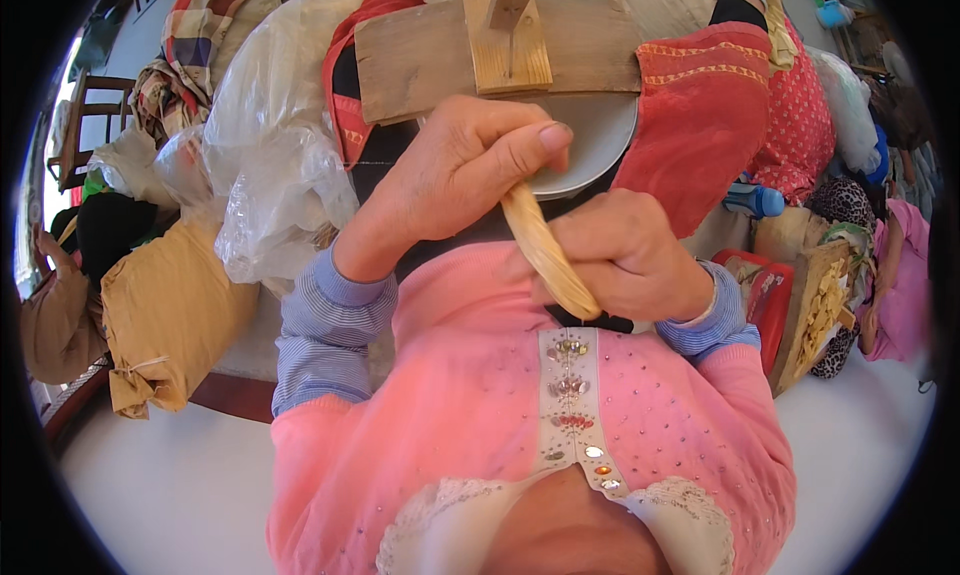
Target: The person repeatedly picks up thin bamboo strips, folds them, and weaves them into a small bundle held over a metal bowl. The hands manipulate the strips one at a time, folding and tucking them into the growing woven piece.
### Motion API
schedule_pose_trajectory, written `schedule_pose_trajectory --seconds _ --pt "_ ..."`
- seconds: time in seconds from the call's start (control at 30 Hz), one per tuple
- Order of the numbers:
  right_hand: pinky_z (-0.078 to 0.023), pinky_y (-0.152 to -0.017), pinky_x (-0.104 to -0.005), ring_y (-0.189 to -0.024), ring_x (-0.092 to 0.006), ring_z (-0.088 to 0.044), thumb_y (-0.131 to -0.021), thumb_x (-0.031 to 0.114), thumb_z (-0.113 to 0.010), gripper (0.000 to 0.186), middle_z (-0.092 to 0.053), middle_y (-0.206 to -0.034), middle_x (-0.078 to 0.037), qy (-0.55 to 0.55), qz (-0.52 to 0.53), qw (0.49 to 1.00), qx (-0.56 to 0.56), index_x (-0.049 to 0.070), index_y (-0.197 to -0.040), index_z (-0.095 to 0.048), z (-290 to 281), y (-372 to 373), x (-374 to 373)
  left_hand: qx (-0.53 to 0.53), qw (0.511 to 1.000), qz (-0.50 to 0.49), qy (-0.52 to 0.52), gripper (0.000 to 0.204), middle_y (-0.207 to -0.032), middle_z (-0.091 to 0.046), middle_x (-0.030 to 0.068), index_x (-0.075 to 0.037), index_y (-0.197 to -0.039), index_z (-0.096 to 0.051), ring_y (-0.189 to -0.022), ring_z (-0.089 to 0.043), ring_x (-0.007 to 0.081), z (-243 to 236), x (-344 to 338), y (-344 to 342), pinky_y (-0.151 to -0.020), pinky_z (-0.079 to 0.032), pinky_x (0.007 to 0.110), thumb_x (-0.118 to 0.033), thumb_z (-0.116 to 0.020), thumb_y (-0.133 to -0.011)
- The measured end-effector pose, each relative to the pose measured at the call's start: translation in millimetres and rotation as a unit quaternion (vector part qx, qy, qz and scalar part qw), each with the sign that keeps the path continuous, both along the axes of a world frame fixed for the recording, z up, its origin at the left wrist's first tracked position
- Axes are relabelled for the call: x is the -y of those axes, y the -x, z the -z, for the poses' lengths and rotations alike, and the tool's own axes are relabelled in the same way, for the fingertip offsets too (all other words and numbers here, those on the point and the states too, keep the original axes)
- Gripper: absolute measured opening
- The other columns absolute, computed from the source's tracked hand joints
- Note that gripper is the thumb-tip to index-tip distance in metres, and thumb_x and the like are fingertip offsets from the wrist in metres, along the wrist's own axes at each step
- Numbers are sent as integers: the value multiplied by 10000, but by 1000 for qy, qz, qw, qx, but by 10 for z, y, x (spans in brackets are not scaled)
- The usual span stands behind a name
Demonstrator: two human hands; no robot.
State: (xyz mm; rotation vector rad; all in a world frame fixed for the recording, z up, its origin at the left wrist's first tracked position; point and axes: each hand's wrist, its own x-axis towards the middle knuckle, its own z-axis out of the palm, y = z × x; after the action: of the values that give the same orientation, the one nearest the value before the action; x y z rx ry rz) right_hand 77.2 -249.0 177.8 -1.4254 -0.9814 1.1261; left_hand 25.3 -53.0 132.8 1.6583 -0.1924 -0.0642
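My left hand (470,170) is closed in a fist with the thumb on top, gripping the upper end of a pale yellow bundle of strands (545,250). The bundle looks smooth and slightly twisted, and slants down to a rounded lower end in front of my pink top. My right hand (630,250) is closed beside its middle and lower part, with curled fingers against the strands, partly behind them and a little blurred. Beyond my hands, a wooden board (415,60) carries a smaller wood piece with an upright block (510,7). It lies across a pale metal basin (590,145).
Red cloth (705,115) lies right of the basin. Clear plastic bags (275,155) and a tan sack (180,305) stand at left. At right are a blue bottle (755,200), a red container (770,310) and a box of yellowish pieces (825,310). Other people sit at both edges.
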Motion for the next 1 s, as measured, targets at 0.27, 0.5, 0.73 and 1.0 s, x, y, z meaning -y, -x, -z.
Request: schedule_pose_trajectory --seconds 0.27,0.5,0.73,1.0 --pt "-481 -575 -213 -648 -100 -640 -911 94 -611 218 -681 -752 -46 -116 425 864 242 57 -1115 -677 1057 -343 -292 -102 953 -62 280 212 -707 -447 -27 -27 -1106 -556 -574 -356 30 479 427 -141 -475 -278 187 -169 -452 -988" --pt "-424 -529 -316 -557 -237 -560 -831 179 -639 186 -577 -641 -61 -48 395 740 542 129 -998 -706 1402 -449 -269 -192 916 -84 341 148 -703 -457 -44 -54 -1088 -553 -552 -374 30 874 465 -181 -450 -286 193 -117 -527 -957" --pt "-478 -708 -314 -759 -165 -636 -938 278 -593 247 -680 -802 -31 42 327 944 -1 53 -975 -688 1689 -195 -80 142 898 -164 -384 255 -893 -642 109 -63 -1041 -598 -713 -618 302 1090 372 49 -602 -490 369 -58 -580 -786" --pt "-471 -913 -289 -998 -143 -612 -943 168 -576 246 -661 -1014 -59 -80 284 866 -403 -19 -1092 -633 1639 -133 -12 163 954 -182 -175 415 -1124 -603 182 -8 -1199 -557 -969 -608 334 1209 475 77 -815 -507 340 43 -600 -790"
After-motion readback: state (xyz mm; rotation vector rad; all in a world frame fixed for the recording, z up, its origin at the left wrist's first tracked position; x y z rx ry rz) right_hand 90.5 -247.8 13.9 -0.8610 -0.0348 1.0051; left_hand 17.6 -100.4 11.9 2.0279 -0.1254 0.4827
